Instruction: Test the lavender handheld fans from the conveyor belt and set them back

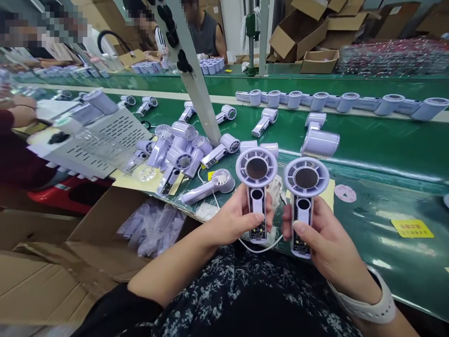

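**Two fans in hand, one per hand, above the near edge of the green table**

Left hand (234,216) grips a lilac handheld fan (256,187) by the handle, fingers wrapped round it, thumb pressed on the front face. Fan upright, round head at top, dark disc in the middle facing the camera. Lower handle looks open, circuit board showing.

Right hand (324,236) holds a second fan (304,196) the same way: fingers clamped on the handle, thumb across the front. Also upright, same open lower section. White watch band (368,304) on that wrist.

The two fans sit side by side, close, not touching. A thin white cable (261,248) loops under them from the left fan's base; can't tell whether it reaches the right one.

Around them:
- green table (386,220) under and beyond the hands
- pile of similar fans (182,150) just left of the hands, one lying alone (210,185) nearest the left hand
- row of fan parts (345,101) lined up along the far belt
- perforated grey tray (101,135) at left, over a cardboard box (101,234)
- yellow label (412,228) stuck on the table at right
- other people across the belt and at far left, cardboard boxes (308,32) behind
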The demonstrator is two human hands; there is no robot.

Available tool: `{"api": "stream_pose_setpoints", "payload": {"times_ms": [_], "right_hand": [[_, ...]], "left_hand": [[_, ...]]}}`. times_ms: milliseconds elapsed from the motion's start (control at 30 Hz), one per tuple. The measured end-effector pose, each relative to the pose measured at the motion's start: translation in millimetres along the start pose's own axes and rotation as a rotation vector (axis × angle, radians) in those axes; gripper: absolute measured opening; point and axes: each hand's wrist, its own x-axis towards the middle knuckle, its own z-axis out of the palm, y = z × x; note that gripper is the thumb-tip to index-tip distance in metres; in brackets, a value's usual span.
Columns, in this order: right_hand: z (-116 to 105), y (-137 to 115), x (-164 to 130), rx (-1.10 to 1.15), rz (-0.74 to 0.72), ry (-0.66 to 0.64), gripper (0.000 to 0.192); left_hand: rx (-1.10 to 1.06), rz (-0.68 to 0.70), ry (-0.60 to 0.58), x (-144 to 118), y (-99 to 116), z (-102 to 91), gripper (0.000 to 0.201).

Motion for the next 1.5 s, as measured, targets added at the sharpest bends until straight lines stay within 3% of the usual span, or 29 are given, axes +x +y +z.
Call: {"api": "stream_pose_setpoints", "payload": {"times_ms": [100,367,467,633,733,900,1067,1200,1500], "right_hand": [[-2,3,2,0.013,0.034,0.032,0.042],[-1,9,7,0.072,0.151,-0.043,0.038],[-2,10,6,0.107,0.144,-0.074,0.033],[-5,6,4,0.082,0.101,-0.109,0.031],[-5,7,5,0.045,0.092,-0.094,0.034],[-4,12,6,0.049,0.082,-0.012,0.024],[-4,10,5,0.019,0.068,-0.046,0.026],[-5,7,7,0.0,0.068,0.005,0.026],[-7,6,6,0.072,0.109,-0.011,0.029]], "left_hand": [[0.031,-0.03,-0.017,0,-1,-2.0,0.041],[0.0,-0.052,0.005,-1,-3,-3.3,0.04],[-0.013,-0.031,0.046,-3,-3,-4.1,0.043],[-0.06,0.01,0.012,-4,1,-4.0,0.043],[-0.061,-0.011,0.067,0,-1,-6.9,0.043],[-0.146,-0.042,0.214,4,-11,-11.6,0.049],[-0.054,-0.029,0.131,1,-15,-11.4,0.044],[0.047,-0.008,0.127,4,-14,-15.8,0.042],[0.069,-0.026,0.132,5,-13,-16.8,0.044]]}}
